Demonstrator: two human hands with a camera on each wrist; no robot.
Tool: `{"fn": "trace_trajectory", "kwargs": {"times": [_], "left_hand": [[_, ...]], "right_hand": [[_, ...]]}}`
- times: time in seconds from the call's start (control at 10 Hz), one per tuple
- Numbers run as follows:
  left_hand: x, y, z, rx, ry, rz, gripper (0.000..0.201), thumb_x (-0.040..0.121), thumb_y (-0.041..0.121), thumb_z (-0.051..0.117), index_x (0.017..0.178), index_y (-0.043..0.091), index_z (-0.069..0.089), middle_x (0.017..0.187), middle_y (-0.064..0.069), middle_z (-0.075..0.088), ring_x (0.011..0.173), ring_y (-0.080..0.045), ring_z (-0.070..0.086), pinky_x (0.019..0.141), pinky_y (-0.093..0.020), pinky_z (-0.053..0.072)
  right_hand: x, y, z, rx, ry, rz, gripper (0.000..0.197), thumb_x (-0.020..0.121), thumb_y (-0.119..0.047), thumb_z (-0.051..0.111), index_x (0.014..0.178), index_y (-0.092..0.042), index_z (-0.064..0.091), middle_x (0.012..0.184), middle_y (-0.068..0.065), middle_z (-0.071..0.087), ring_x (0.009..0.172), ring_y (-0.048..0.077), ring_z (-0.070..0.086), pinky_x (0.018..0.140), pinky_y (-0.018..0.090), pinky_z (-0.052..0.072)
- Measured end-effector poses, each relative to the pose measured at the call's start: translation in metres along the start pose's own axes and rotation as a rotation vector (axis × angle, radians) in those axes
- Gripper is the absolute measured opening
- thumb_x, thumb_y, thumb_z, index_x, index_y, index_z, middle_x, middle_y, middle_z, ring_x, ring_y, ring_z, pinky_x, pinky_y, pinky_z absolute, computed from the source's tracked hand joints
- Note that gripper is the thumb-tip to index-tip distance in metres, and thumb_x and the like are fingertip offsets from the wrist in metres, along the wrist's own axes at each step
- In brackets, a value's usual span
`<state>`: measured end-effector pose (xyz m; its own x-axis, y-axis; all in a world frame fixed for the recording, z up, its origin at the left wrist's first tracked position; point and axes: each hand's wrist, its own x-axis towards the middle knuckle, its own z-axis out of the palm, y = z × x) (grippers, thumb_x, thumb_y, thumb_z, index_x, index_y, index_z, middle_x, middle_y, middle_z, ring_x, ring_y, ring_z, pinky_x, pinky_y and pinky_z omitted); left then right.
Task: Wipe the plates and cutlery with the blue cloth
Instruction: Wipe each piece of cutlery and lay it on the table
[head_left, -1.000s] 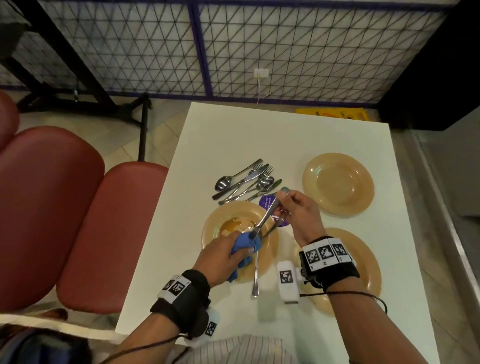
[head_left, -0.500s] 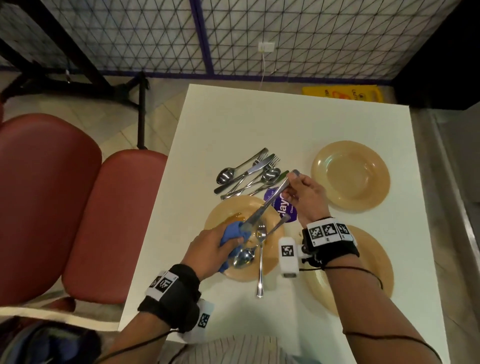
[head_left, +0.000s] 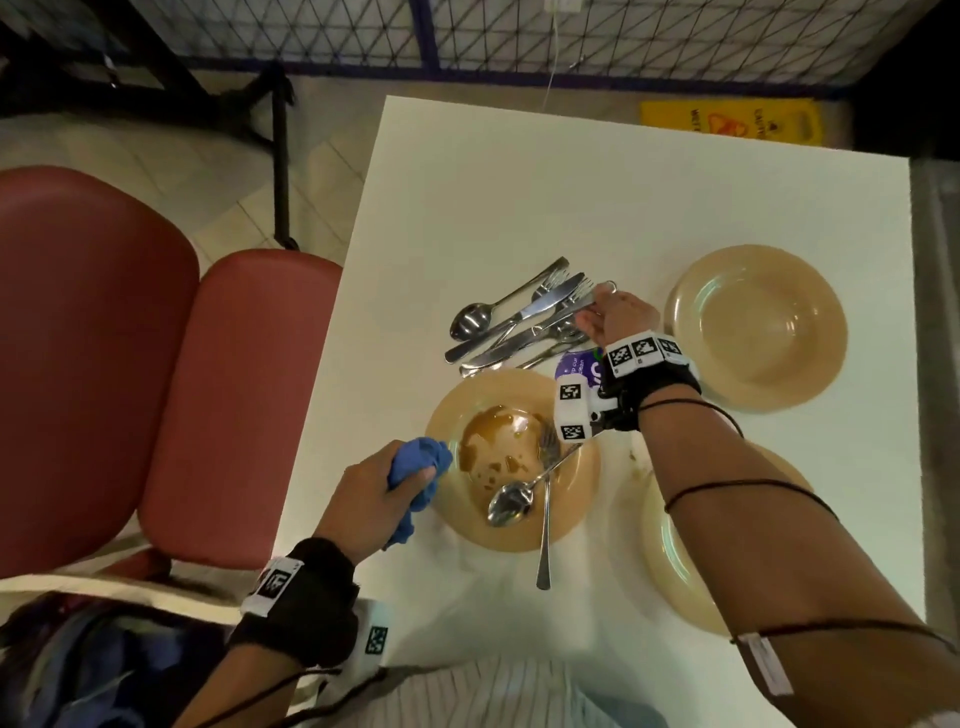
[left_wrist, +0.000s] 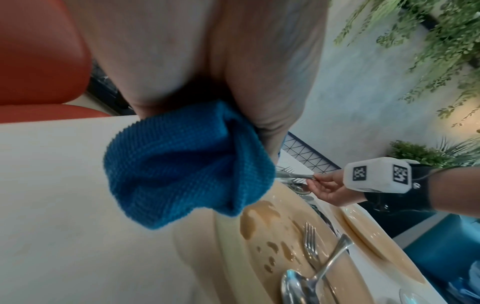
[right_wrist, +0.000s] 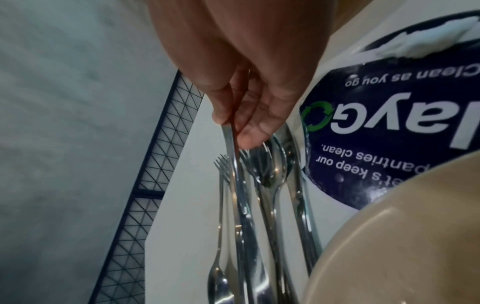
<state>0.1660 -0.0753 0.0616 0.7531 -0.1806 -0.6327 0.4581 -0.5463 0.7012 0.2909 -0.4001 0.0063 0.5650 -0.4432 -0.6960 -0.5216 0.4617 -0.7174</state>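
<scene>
- Steel knife (right_wrist: 235, 164), pinched at its end by the right hand (head_left: 615, 322), rests atop the cutlery pile (head_left: 519, 322); a careless release could scatter it.
- Blue cloth (head_left: 415, 467), bunched in the left hand (head_left: 374, 499), hangs beside the dirty plate (head_left: 571, 514); sauce could smear.

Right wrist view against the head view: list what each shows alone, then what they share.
Only the right wrist view shows the round sticker's print, "Clean as you go", and the thumb and fingers pinching the end of one piece of cutlery.

Only the head view shows the left hand gripping the blue cloth, the spoon and fork on the soiled plate, two more plates and the red chairs.

Both show the right hand, the cutlery pile, the sticker and the soiled plate's rim.
</scene>
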Motion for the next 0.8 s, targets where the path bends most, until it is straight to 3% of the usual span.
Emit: {"fn": "trace_trajectory", "kwargs": {"times": [0.1,0.2,0.3,0.4,0.5,0.6,0.7,0.8], "left_hand": [[0.0,0.002,0.007,-0.002,-0.02,-0.001,0.006,0.1,0.026,0.062,0.104,0.022,0.063,0.06,-0.014,0.064,0.043,-0.023,0.053,0.042,-0.031,0.046],[0.0,0.001,0.01,0.008,-0.03,-0.006,0.008,0.1,0.028,0.062,0.104,0.021,0.062,0.061,-0.021,0.064,0.044,-0.027,0.055,0.042,-0.031,0.047],[0.0,0.0,0.013,0.002,-0.036,-0.012,0.009,0.1,0.028,0.062,0.105,0.021,0.062,0.064,-0.021,0.065,0.045,-0.028,0.056,0.043,-0.032,0.048],[-0.002,0.001,0.016,-0.026,-0.044,-0.009,0.008,0.1,0.026,0.062,0.106,0.02,0.063,0.058,-0.014,0.063,0.043,-0.026,0.053,0.044,-0.033,0.046],[-0.007,0.003,0.019,-0.086,-0.055,-0.015,0.007,0.101,0.02,0.061,0.107,0.016,0.063,0.054,-0.006,0.06,0.043,-0.025,0.049,0.047,-0.034,0.045],[-0.012,0.002,0.022,-0.099,-0.059,-0.005,0.007,0.102,0.021,0.06,0.107,0.017,0.063,0.055,-0.005,0.061,0.043,-0.027,0.049,0.048,-0.035,0.044],[-0.018,-0.001,0.024,-0.095,-0.061,0.007,0.009,0.101,0.025,0.061,0.11,0.022,0.063,0.056,-0.011,0.06,0.043,-0.025,0.051,0.044,-0.031,0.043],[-0.024,-0.005,0.025,-0.1,-0.066,0.002,0.012,0.102,0.027,0.06,0.113,0.023,0.062,0.06,-0.014,0.06,0.045,-0.024,0.05,0.044,-0.031,0.043]], "right_hand": [[0.01,0.003,0.003,-0.087,-0.003,0.027,0.019,0.099,-0.007,0.054,0.082,-0.014,0.052,0.057,0.003,0.068,0.071,0.02,0.064,0.078,0.03,0.06],[0.012,0.0,0.003,-0.172,0.005,0.073,0.014,0.095,-0.007,0.056,0.086,-0.016,0.056,0.051,-0.01,0.067,0.081,0.02,0.069,0.08,0.028,0.061],[0.013,-0.007,-0.007,-0.628,-0.134,-0.057,0.01,0.094,-0.014,0.061,0.103,-0.015,0.066,0.083,-0.002,0.072,0.088,0.015,0.069,0.076,0.02,0.056],[-0.011,-0.01,-0.015,-0.432,-0.019,-0.043,0.027,0.095,-0.006,0.059,0.121,-0.001,0.062,0.089,0.01,0.07,0.078,0.02,0.069,0.08,0.031,0.061],[-0.049,-0.002,-0.023,-0.741,-0.066,-0.294,0.021,0.095,-0.014,0.058,0.112,-0.015,0.07,0.093,0.001,0.074,0.074,0.016,0.073,0.072,0.027,0.062],[-0.087,0.026,-0.032,-1.19,-0.363,-0.531,0.022,0.098,-0.021,0.053,0.11,-0.023,0.07,0.098,-0.014,0.066,0.083,0.007,0.065,0.074,0.015,0.049],[-0.109,0.064,-0.047,-1.516,-0.571,-0.61,0.018,0.095,-0.021,0.056,0.105,-0.024,0.071,0.101,-0.011,0.063,0.098,0.015,0.061,0.085,0.031,0.053],[-0.12,0.08,-0.059,-1.731,-0.536,-0.653,0.023,0.093,-0.019,0.059,0.112,-0.025,0.07,0.115,-0.004,0.059,0.114,0.024,0.049,0.093,0.043,0.05]]}}
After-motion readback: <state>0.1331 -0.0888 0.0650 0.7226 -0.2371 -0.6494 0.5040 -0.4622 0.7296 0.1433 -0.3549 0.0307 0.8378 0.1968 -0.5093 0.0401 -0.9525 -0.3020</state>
